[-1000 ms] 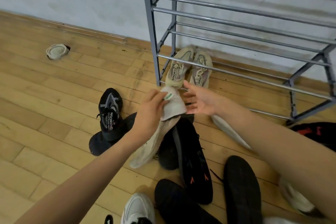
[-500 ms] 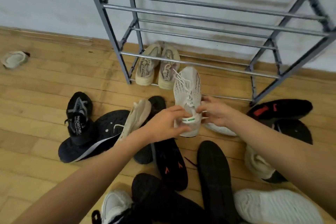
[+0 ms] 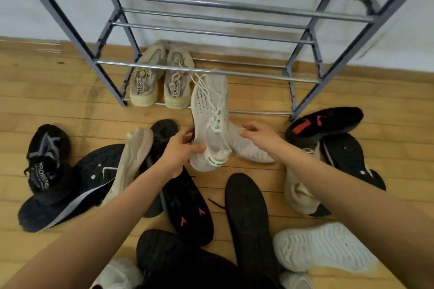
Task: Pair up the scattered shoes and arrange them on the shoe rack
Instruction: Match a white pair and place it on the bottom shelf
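Observation:
My left hand grips the heel of a white knit shoe with green trim, held upright with its toe pointing at the rack's lowest front bar. My right hand rests on a second white knit shoe lying on the floor just right of the first, fingers curled on it. A beige pair stands side by side at the left end of the bottom tier of the grey metal shoe rack.
Shoes lie scattered on the wooden floor: black ones at left, a beige shoe on its side, black shoes near my arms, a black and red one at right, a white sole lower right. Upper rack tiers hold nothing.
The view has swung right and down toward the rack. My left hand turned the white shoe upright and carried it toward the rack; my right hand moved off it onto the second white shoe.

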Demonstrator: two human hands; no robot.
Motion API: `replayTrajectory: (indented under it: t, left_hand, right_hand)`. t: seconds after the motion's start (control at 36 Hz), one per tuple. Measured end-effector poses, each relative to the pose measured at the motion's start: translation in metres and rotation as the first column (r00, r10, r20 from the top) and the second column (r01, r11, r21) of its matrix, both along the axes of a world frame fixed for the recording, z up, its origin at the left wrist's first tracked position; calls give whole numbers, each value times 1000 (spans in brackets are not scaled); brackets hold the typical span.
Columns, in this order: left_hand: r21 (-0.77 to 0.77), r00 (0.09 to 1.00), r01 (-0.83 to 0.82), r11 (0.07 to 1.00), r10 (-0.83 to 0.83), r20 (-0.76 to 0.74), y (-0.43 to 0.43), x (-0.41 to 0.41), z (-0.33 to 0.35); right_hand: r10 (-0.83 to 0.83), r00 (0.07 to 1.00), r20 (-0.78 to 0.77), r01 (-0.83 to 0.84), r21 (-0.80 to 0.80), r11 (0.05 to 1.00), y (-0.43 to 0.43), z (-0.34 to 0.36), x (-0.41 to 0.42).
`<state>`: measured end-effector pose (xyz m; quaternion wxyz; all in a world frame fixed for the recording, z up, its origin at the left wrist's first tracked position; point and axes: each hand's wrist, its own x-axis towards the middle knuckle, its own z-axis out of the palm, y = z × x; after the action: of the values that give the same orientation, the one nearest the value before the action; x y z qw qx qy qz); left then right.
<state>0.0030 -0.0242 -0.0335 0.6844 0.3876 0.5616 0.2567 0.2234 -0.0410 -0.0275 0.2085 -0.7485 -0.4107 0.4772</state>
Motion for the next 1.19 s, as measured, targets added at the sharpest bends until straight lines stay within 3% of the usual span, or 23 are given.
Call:
replayTrajectory:
  t: [0.08,0.14,0.44,0.58,0.69,1.03,1.19]
  left_hand:
    - [-18,999,-34,999,33,-38,6,-9,-5]
    - [-29,998,-42,999,40,-56,9,-12,-9]
    - [-15,996,12,1000,-13,-88,17,-4,-16]
    - [28,993,3,1000,0,-114,22,-4,-12]
    - [25,994,-12,1000,15,-105,23,-8,-9]
    - [32,989,-76,997,80,-121,6,-25,4]
    - [6,993,-98,995,98,-68,0,-32,10]
  right_hand:
    - [202,911,360,-186,-77,979,7,-18,17]
    - [302,846,440,-254,-167,953,11,-26,22]
    - [496,780,382,-440,-230,868,42,-36,-7]
    - [542,691,478,-443,-312,840,50,-39,-14]
    - [662,600,450,-479,-461,747,48,-42,-20]
    - [642,665,382,-576,-286,766,33,-26,-44]
    - [467,637,613,-479,-160,863,31,1,-19]
